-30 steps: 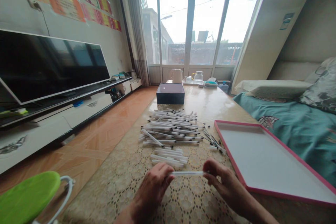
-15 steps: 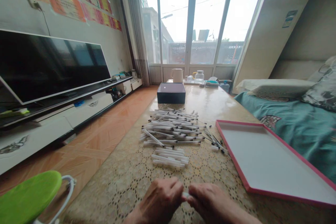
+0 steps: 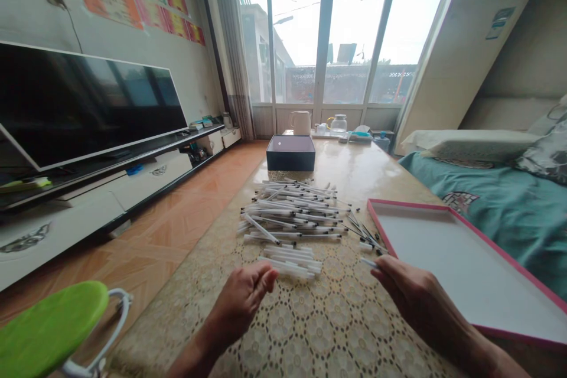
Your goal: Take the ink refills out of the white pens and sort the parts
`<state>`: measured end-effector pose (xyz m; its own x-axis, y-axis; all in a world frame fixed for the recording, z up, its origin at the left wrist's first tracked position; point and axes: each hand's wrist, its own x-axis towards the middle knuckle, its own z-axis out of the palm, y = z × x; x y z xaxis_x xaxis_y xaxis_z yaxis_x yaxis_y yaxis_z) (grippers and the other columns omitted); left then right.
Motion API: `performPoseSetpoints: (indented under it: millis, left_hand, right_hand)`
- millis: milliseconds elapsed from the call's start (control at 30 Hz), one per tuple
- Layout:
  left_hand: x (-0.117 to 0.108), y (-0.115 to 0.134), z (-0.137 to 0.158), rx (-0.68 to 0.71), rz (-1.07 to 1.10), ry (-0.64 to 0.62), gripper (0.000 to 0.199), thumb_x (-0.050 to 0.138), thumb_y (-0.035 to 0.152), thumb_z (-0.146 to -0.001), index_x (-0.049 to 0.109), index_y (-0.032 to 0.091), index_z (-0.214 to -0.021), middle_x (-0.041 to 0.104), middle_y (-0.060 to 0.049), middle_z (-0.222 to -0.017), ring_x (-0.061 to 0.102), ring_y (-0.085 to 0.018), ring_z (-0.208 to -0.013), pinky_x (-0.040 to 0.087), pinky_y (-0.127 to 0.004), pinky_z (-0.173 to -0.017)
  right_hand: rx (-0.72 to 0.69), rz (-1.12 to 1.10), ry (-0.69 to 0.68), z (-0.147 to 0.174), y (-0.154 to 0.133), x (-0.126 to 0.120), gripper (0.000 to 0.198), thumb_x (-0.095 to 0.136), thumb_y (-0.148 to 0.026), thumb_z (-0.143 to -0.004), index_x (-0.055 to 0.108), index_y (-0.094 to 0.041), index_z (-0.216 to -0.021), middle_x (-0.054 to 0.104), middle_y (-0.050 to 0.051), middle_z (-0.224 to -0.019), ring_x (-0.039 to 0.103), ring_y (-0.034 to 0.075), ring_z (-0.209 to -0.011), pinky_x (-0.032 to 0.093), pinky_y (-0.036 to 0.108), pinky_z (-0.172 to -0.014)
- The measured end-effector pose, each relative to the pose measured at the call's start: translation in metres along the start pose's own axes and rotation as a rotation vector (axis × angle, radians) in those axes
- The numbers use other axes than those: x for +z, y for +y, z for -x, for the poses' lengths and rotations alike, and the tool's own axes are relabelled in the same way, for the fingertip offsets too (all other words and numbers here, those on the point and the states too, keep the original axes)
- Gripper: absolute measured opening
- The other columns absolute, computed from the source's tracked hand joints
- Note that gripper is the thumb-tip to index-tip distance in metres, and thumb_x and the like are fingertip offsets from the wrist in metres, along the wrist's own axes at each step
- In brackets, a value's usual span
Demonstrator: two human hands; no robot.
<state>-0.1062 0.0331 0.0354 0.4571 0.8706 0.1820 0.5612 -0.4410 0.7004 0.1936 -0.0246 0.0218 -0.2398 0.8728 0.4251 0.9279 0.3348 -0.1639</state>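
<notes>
On the patterned tablecloth lies a big heap of white pens with black tips (image 3: pixel 292 212). Nearer to me is a small row of plain white pen barrels (image 3: pixel 290 260). My left hand (image 3: pixel 245 295) is beside that row, its fingers pressed together; whatever they may hold is hidden. My right hand (image 3: pixel 407 283) is pinched closed on a short white pen cap (image 3: pixel 368 262), which pokes out past the fingertips. Just beyond it lie dark, thin pen refills (image 3: pixel 361 227) and another short white piece (image 3: pixel 365 246).
A shallow tray with a pink rim (image 3: pixel 416 204) stands on the table's right side. Behind the pens is a dark open box (image 3: pixel 290 159). Further back are a jug (image 3: pixel 300 123) and a glass pot (image 3: pixel 339 124). A green stool (image 3: pixel 53 328) is at the lower left.
My hands were together at the table's near edge around a small white piece. They have parted: the left went forward to the barrels, the right forward and right toward the refills.
</notes>
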Motion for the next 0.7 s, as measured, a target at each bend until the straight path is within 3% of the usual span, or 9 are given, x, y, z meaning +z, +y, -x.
performPoseSetpoints:
  millis: [67,167,267,433,500,633,700]
  left_hand:
    - [0.007,0.002,-0.005,0.006,-0.039,0.022,0.032,0.044,0.038,-0.086,0.056,0.019,-0.062,0.052,0.001,-0.057,0.048,-0.015,-0.055,0.033,-0.024,-0.053]
    - [0.026,0.0,-0.009,0.011,-0.025,0.048,0.017,0.051,0.03,-0.082,0.064,0.019,-0.086,0.06,-0.002,-0.068,0.052,-0.016,-0.058,0.038,-0.025,-0.057]
    - [0.039,-0.008,-0.008,0.039,0.013,0.059,0.029,0.054,0.016,-0.077,0.062,0.017,-0.105,0.064,-0.005,-0.08,0.056,-0.017,-0.065,0.043,-0.027,-0.065]
    - [0.048,-0.009,-0.001,-0.004,0.101,0.152,0.028,0.058,0.015,-0.074,0.064,0.019,-0.101,0.063,-0.007,-0.085,0.057,-0.018,-0.069,0.045,-0.031,-0.068]
    - [0.054,-0.003,0.002,-0.106,0.291,0.136,0.023,0.059,0.024,-0.076,0.065,0.019,-0.098,0.062,-0.005,-0.076,0.057,-0.017,-0.063,0.045,-0.028,-0.059]
    - [0.07,0.007,0.004,-0.301,0.831,-0.026,0.03,0.064,0.038,-0.074,0.064,0.016,-0.094,0.06,-0.001,-0.067,0.051,-0.009,-0.043,0.036,-0.019,-0.038]
    - [0.073,0.009,0.003,-0.327,1.01,0.009,0.029,0.067,0.038,-0.071,0.066,0.014,-0.086,0.06,-0.001,-0.062,0.049,-0.007,-0.042,0.035,-0.017,-0.037]
  right_hand:
    - [0.063,-0.041,-0.043,-0.003,-0.004,0.002,0.027,0.031,-0.034,-0.095,0.046,-0.022,-0.076,0.055,-0.002,-0.06,0.051,0.012,-0.048,0.034,0.024,-0.049]
    - [0.132,-0.056,-0.098,-0.007,-0.022,0.015,0.025,0.03,-0.036,-0.095,0.049,-0.023,-0.085,0.06,0.0,-0.064,0.058,0.016,-0.053,0.033,0.025,-0.048]
    - [0.185,-0.135,-0.09,-0.009,-0.037,0.026,0.025,0.029,-0.032,-0.095,0.049,-0.022,-0.085,0.062,0.003,-0.068,0.062,0.019,-0.062,0.035,0.026,-0.052]
    - [0.209,-0.22,-0.132,-0.01,-0.053,0.034,0.022,0.03,-0.029,-0.095,0.049,-0.022,-0.086,0.062,0.002,-0.066,0.06,0.018,-0.058,0.033,0.025,-0.051]
    - [0.213,-0.25,-0.17,-0.011,-0.061,0.036,0.021,0.033,-0.03,-0.094,0.049,-0.022,-0.083,0.063,0.002,-0.068,0.061,0.018,-0.06,0.034,0.025,-0.052]
    - [0.148,-0.298,-0.225,-0.019,-0.079,0.039,0.02,0.035,-0.029,-0.093,0.052,-0.022,-0.085,0.065,0.003,-0.076,0.062,0.018,-0.066,0.036,0.024,-0.056]
    - [0.112,-0.343,-0.24,-0.022,-0.085,0.037,0.02,0.037,-0.029,-0.093,0.054,-0.022,-0.086,0.066,0.004,-0.079,0.062,0.018,-0.067,0.037,0.024,-0.057]
